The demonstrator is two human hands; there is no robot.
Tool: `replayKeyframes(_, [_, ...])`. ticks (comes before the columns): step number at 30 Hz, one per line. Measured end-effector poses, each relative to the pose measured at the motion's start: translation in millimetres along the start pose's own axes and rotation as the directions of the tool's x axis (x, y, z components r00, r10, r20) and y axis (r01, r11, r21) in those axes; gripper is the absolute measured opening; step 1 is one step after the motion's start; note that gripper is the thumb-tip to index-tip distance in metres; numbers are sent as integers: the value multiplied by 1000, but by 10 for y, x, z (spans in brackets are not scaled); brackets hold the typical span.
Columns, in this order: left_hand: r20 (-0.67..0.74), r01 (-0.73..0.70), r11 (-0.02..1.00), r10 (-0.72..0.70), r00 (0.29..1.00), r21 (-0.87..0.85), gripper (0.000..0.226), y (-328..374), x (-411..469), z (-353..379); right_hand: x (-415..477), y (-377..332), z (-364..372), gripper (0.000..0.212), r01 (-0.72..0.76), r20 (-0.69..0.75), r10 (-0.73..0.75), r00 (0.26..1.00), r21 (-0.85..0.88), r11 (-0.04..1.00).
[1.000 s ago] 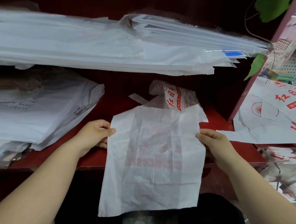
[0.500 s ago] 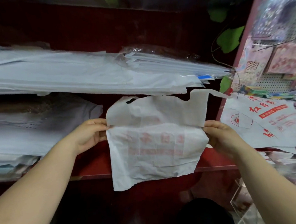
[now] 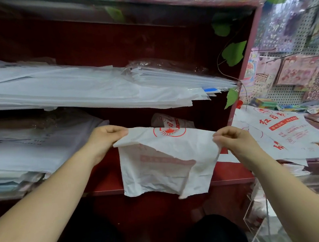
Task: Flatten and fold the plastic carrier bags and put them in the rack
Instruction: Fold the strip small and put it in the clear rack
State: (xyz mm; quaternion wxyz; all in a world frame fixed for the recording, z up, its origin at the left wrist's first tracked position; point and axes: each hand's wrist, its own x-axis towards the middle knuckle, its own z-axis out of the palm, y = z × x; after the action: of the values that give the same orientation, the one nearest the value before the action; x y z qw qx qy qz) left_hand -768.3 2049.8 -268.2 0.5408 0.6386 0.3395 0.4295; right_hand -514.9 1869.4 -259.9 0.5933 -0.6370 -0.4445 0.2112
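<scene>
A white plastic carrier bag [image 3: 165, 158] with red print hangs folded over in front of the dark red rack [image 3: 234, 96]. My left hand [image 3: 104, 139] pinches its left top corner, and my right hand [image 3: 232, 141] pinches the right top corner. The fold line runs between both hands, with the red round logo on top. The lower halves of the bag dangle below the rack's lower shelf edge [image 3: 103, 190]. Another crumpled printed bag [image 3: 171, 121] lies on that shelf behind the held one.
Stacks of white bags [image 3: 77, 90] fill the middle shelf, and more lie at the lower left [image 3: 34, 148]. Flat printed bags [image 3: 280, 131] lie on a counter at the right. Green leaves [image 3: 234, 53] hang beside the rack's right post. A pegboard with packets [image 3: 293, 70] stands behind.
The bag's top part has been folded forward and down over the front, so the red logo now shows. Both hands rose a little and stayed at the bag's sides.
</scene>
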Motion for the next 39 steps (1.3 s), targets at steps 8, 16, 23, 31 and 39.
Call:
replayKeyframes(8, [116, -80, 961, 114, 987, -266, 45, 108, -148, 20, -12, 65, 59, 23, -39, -157, 47, 986, 57, 998])
replayKeyframes(16, [12, 47, 989, -45, 999, -143, 19, -105, -122, 35, 77, 273, 148, 21, -131, -152, 140, 978, 69, 989])
replayKeyframes(23, [-217, 83, 978, -41, 975, 189, 19, -460, 161, 142, 275, 608, 354, 30, -170, -253, 116, 960, -204, 964])
replayKeyframes(31, [-304, 181, 875, -41, 952, 449, 30, -833, 489, 157, 581, 882, 720, 26, -300, -285, 155, 946, -586, 752])
replayKeyframes(39, [-217, 156, 590, 33, 976, 792, 43, -1079, 725, 89, 897, 1138, 1016, 24, -236, -235, 50, 971, -900, 366])
